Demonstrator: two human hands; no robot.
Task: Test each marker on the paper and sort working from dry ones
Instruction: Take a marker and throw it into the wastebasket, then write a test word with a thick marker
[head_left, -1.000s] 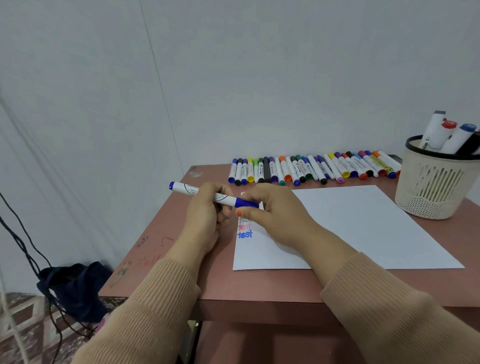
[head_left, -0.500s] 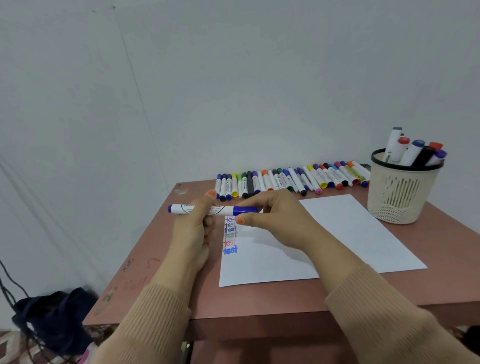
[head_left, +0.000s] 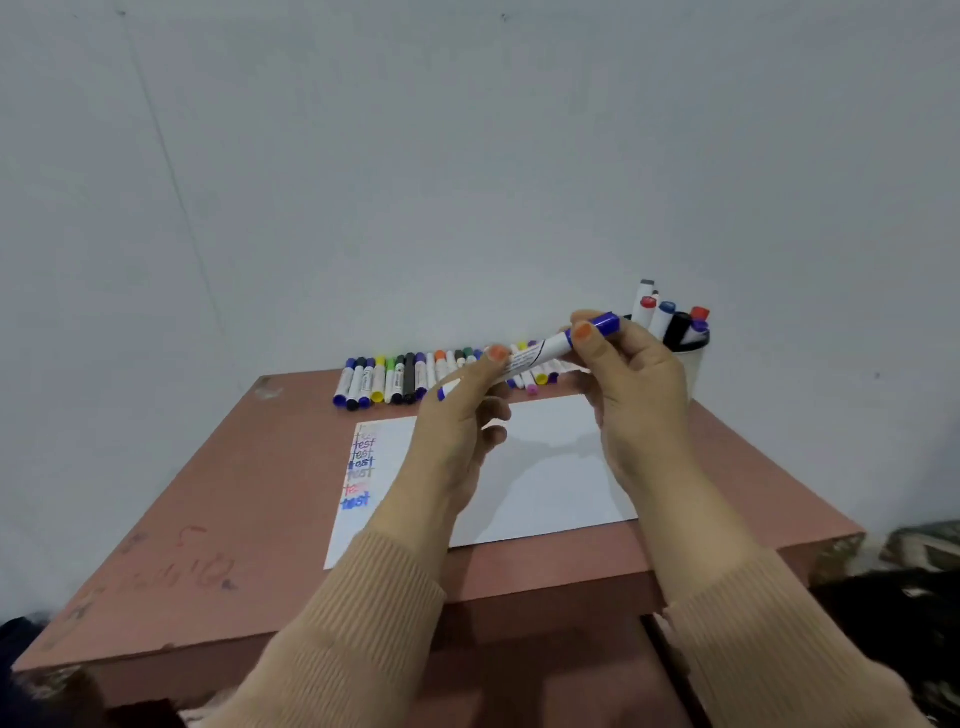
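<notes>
Up above the paper, the left hand grips the blue marker mid-barrel; the right hand pinches its cap.

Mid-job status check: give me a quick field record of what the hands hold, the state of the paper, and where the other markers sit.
left hand: pinches the barrel of the blue marker
right hand: grips the marker's blue cap end
blue marker: held tilted above the table, cap on
paper: flat on the table, a column of "test" words along its left edge
row of markers: lying capped at the table's back edge
cup: back right, partly hidden by the right hand, holds several upright markers
</notes>
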